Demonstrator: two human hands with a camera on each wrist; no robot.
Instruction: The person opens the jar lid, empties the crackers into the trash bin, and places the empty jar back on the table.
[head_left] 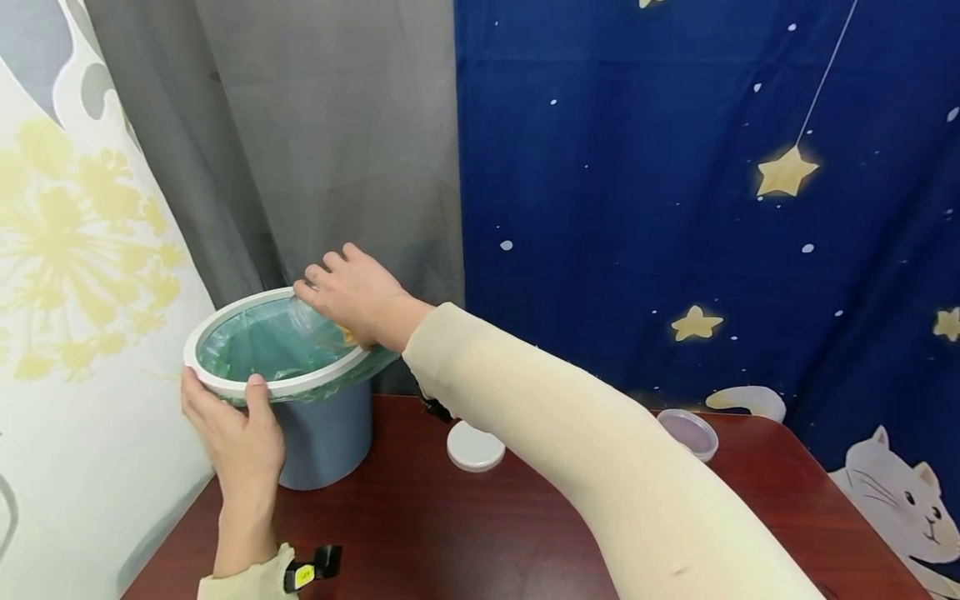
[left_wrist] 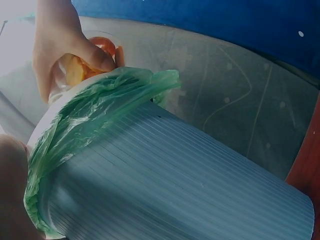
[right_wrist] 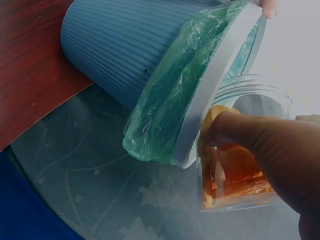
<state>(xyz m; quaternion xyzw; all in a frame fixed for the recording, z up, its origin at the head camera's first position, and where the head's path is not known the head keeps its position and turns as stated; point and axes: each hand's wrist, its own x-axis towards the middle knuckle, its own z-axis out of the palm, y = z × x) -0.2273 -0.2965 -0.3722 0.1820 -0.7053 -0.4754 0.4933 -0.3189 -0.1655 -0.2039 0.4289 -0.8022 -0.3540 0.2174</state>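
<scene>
A blue ribbed trash bin [head_left: 326,442] with a white rim ring [head_left: 300,383] and a green bag liner [left_wrist: 95,115] stands at the table's left. My left hand [head_left: 238,437] grips its near rim, thumb up against the ring. Over the far right of the bin's mouth, my right hand [head_left: 358,298] holds a clear jar [right_wrist: 250,202], tilted with its threaded mouth towards the opening. Orange and yellowish pieces [left_wrist: 80,70] show inside the jar. In the right wrist view the thumb lies across its side. The head view mostly hides the jar behind the hand.
A white screw lid [head_left: 476,447] lies on the dark red table [head_left: 420,533], right of the bin. Farther right, partly behind my right sleeve, is a shallow clear round dish or lid [head_left: 690,433]. Grey and blue starry curtains [head_left: 600,167] hang behind the table.
</scene>
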